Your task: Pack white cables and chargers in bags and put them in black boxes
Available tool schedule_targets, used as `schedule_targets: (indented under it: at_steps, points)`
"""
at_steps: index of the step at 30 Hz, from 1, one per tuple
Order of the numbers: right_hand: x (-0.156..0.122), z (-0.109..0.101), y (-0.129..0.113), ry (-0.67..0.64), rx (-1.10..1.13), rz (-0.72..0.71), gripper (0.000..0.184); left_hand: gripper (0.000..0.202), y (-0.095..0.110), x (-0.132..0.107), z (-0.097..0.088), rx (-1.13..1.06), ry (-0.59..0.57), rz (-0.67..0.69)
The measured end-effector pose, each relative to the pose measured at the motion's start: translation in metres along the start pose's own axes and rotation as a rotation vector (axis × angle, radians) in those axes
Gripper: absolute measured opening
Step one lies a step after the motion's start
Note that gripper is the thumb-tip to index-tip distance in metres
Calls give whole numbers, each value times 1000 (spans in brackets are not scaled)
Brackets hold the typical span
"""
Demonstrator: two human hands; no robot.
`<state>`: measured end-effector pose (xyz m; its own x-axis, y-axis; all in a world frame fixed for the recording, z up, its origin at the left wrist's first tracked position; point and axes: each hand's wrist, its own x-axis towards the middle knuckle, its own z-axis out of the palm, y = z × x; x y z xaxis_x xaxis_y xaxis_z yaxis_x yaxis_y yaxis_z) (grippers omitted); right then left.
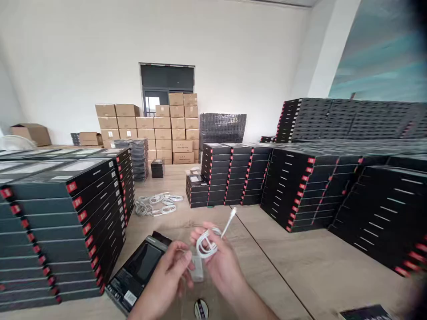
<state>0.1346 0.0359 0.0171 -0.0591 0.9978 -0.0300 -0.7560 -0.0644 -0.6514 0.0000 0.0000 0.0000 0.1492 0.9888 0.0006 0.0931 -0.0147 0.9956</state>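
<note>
Left hand (163, 280), fingers curled, half hides a blurred white block (197, 269); right hand (220, 266) grips a coiled white cable (206, 243).

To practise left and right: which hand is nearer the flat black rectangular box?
Left: the left hand is beside the black box; the right hand is farther off.

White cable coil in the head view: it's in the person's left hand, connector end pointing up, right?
Not quite: the head view shows the white cable coil in the right hand, not the left. Its connector end does point up.
</note>
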Motion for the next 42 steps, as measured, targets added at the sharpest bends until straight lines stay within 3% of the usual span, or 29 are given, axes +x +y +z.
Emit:
schedule_targets:
  at_steps: [3, 6, 10, 13, 17, 20, 21, 23, 25, 28, 32, 36, 39, 42]
  points:
    - [9, -9, -17, -10, -30, -41, 30, 34, -1, -1, -18, 376, 70, 13]
    - [16, -17, -26, 40, -120, -36, 45, 34, 3, -8, -25, 653, 17, -63]
    - [22, -24, -26, 101, -188, -42, 55, 19, 5, -17, -16, 751, -105, -155]
    - [24, -25, -25, 84, -171, -58, 47, 8, -3, -15, -7, 741, -43, -83]
    - [25, -25, -22, 89, -170, -94, 31, 12, -19, -3, 3, 546, 102, 28]
    - [21, -24, -21, 130, -361, -200, 34, 4, -27, 5, 12, 235, 219, 53]
    - [19, -23, -20, 135, -460, -238, 38, 7, -28, 6, 15, 118, 258, 59]
    - [14, -19, -17, 119, -632, -295, 44, 33, -28, 8, 20, -103, 316, 66]
    - [11, -16, -13, 62, -723, -319, 46, 54, -26, 9, 25, -289, 337, 72]
    - [11, -17, -4, -28, -785, -313, 47, 65, -22, 11, 28, -526, 341, 88]
    - [17, -27, 10, -89, -1016, -408, 53, 59, -19, 12, 28, -770, 304, 76]
    - [14, -34, 17, -159, -1262, -536, 56, 49, -20, 11, 21, -791, 288, 86]
    - [13, -34, 14, -297, -1151, -373, 63, 49, -18, 12, 13, -757, 302, 90]
    - [19, -35, 6, -422, -769, -74, 65, 50, -16, 13, 5, -749, 311, 93]
